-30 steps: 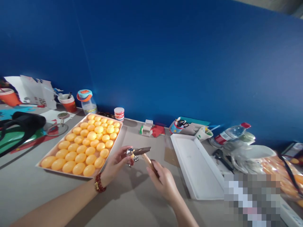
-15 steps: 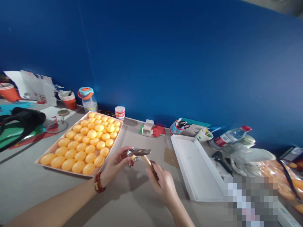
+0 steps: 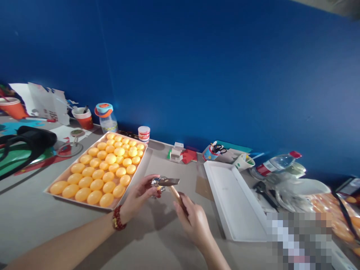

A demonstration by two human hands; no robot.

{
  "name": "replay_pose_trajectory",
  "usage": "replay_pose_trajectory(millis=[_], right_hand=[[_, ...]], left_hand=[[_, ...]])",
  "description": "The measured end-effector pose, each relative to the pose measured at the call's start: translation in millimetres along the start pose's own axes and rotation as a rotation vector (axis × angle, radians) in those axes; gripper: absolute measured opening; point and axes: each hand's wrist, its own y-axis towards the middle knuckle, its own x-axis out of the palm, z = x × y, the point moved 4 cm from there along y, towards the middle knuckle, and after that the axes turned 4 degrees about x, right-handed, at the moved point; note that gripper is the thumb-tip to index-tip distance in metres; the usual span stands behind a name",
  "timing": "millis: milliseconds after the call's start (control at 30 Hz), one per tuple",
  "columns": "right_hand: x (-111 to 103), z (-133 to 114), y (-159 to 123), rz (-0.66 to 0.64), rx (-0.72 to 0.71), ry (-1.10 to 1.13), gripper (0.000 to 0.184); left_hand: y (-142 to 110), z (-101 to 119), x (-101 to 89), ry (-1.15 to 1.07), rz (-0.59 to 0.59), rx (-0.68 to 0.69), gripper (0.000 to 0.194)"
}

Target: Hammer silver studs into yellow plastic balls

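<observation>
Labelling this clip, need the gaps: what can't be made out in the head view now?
All in the head view:
- Silver thing: partly covered by the left hand; whether the hammer touches it is unclear.
- Hammer's handle end: hidden in the right hand.
- Lower right: masked by the pixelated patch.
- Orange cup: cut off by the left edge.
- Tub print: too small.
</observation>
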Motion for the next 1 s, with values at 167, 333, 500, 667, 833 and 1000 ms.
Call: replay_pose_trajectory(millis=[167, 333, 500, 667, 833, 1000], right_hand=[[-5.3, -1.4, -0.8, 0.07, -0.015, -0.014, 0.027], [-3.6, -2.8, 0.6, 0.029, -0.072, -0.075, 0.027], [-5.0, -2.8, 0.0, 0.07, -0.057, -0.063, 0.028], [-4.6, -0.6, 0.1, 0.073, -0.059, -0.054, 0.026], [-7.6, 0.7, -0.2, 0.115, -0.031, -0.013, 0.025], [-2.9, -2.1, 0.3, 0.057, -0.05, -0.025, 0.027]], left_hand=[[0.7, 3.0, 1.9, 0.012, -0.026, 0.021, 0.036], [1.9, 1.0, -0.8, 0.015, 0.002, 0.006, 0.037], [0.9, 1.0, -0.5, 0.015, -0.012, 0.015, 0.038], [-0.2, 3.0, -0.7, 0.056, -0.006, 0.007, 0.038], [0.0, 5.2, -2.2, 0.069, 0.012, 0.034, 0.042], [0.8, 7.6, -1.4, 0.079, 0.035, 0.053, 0.04]])
